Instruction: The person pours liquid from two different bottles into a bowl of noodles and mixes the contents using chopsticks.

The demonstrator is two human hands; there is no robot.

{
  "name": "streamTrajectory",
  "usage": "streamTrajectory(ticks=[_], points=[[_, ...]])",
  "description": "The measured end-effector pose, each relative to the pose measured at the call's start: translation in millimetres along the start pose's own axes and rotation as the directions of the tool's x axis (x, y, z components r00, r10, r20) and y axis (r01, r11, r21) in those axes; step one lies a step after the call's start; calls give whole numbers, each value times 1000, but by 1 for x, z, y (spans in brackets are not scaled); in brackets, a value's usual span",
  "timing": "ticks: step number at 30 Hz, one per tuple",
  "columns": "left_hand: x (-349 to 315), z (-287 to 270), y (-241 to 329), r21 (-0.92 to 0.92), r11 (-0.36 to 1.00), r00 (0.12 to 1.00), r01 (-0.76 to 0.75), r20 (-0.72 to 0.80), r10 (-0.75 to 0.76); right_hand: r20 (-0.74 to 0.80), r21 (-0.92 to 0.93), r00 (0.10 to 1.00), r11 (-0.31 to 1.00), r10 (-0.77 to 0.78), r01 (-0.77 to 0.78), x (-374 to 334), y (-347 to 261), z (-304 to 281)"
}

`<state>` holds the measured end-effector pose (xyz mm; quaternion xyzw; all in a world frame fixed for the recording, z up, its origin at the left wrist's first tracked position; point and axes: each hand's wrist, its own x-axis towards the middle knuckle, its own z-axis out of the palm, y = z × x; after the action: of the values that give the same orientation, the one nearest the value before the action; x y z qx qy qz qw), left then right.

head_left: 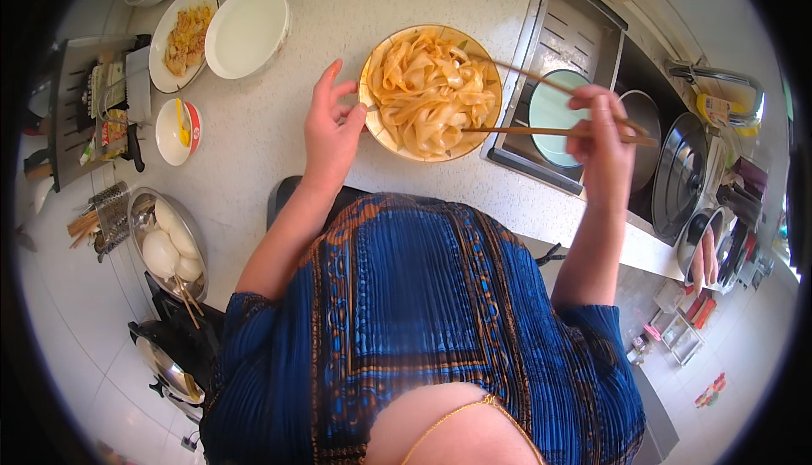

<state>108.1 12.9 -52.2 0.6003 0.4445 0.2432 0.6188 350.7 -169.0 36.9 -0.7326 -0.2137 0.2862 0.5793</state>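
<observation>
A pale-rimmed plate (372, 127) heaped with wide, sauce-coated noodles (436, 93) sits on the counter in front of me. My left hand (331, 127) is at its left edge, thumb at the rim and fingers apart. To the right of the plate, my right hand (602, 139) grips a pair of wooden chopsticks (529, 130), slightly blurred. The two sticks are spread wide, their tips reaching into the right side of the noodles. Beneath that hand a light green round dish (554, 110) rests in the sink area.
At the left stand a white bowl (246, 32), a plate of browned food (188, 38), a small red-and-white bowl (173, 139) with a yellow spoon, and a metal basin (165, 237) of white rounded items. A knife rack (80, 110) is beyond. A dark lid (679, 173) stands at the right.
</observation>
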Motion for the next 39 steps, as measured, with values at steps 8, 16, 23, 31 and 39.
streamTrajectory(ticks=[8, 16, 23, 31, 39], points=[[-2, 1, -2, -9, 1000, 1000, -7, 20, 7, -216, 535, 949, 841, 231, -83, -3, 97, 61], [-4, 1, 5, -50, 999, 997, -15, 71, 19, -183, 764, 948, 644, 259, -29, -11, 112, 57], [-4, -1, 2, -75, 997, 997, -16, 75, 22, -225, 763, 955, 645, 191, 51, -16, 83, 51], [-6, -2, 2, -104, 995, 998, 2, 67, 5, -199, 497, 980, 861, -11, 111, -11, 34, 73], [-6, -1, 5, -81, 997, 998, 13, 68, -8, 291, -446, 852, 726, -435, 523, -24, -17, 91]])
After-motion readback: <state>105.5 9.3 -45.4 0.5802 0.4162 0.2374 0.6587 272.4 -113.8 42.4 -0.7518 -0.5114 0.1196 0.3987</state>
